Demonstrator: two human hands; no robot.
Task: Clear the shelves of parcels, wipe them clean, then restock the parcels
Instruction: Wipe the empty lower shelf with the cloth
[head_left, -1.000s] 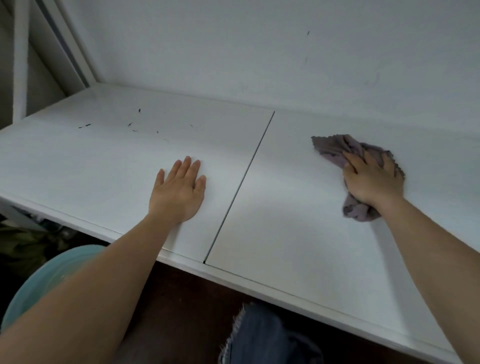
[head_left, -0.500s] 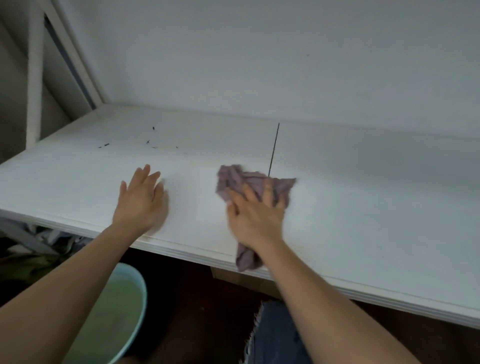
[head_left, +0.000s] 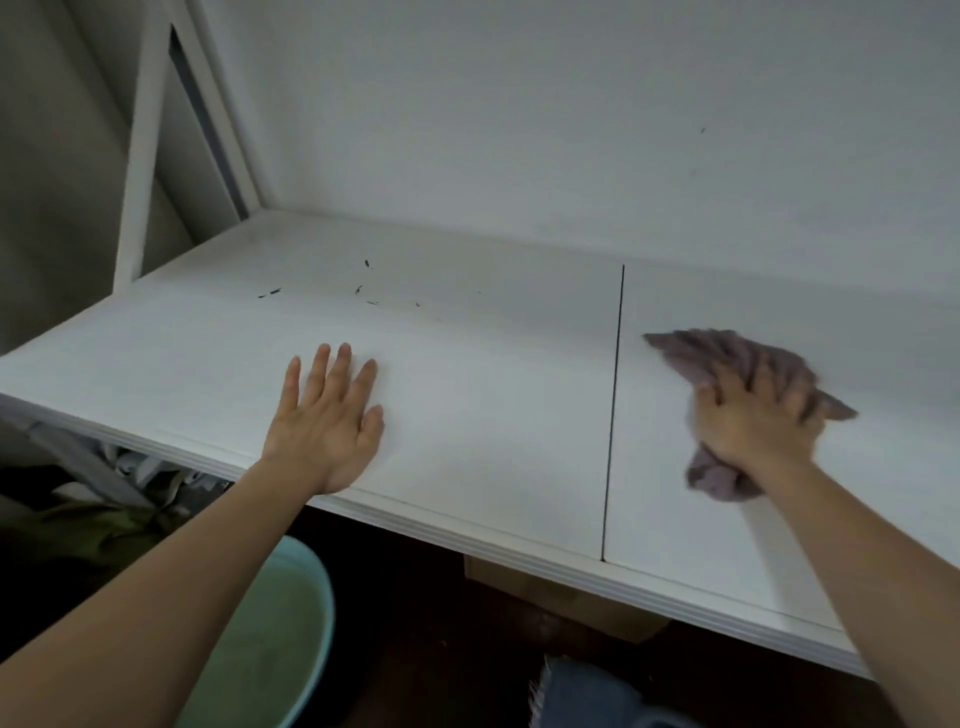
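Observation:
A white shelf board (head_left: 493, 395) spans the view, split by a dark seam (head_left: 615, 395) into a left and a right panel. My right hand (head_left: 758, 421) presses a crumpled purple cloth (head_left: 696, 348) flat on the right panel, fingers straight and motion-blurred. On the left panel my left hand (head_left: 327, 421) rests palm down with its fingers spread, holding nothing. Small dark specks (head_left: 363, 291) lie on the left panel behind my left hand. No parcels stand on this shelf.
A pale green basin (head_left: 265, 649) sits on the floor under the shelf's front edge at the left. A brown cardboard box (head_left: 561, 597) shows below the shelf. White frame posts (head_left: 140, 156) rise at the far left. A white wall backs the shelf.
My right hand swept the cloth left across the seam, then back to the right panel. My left hand stayed flat on the left panel.

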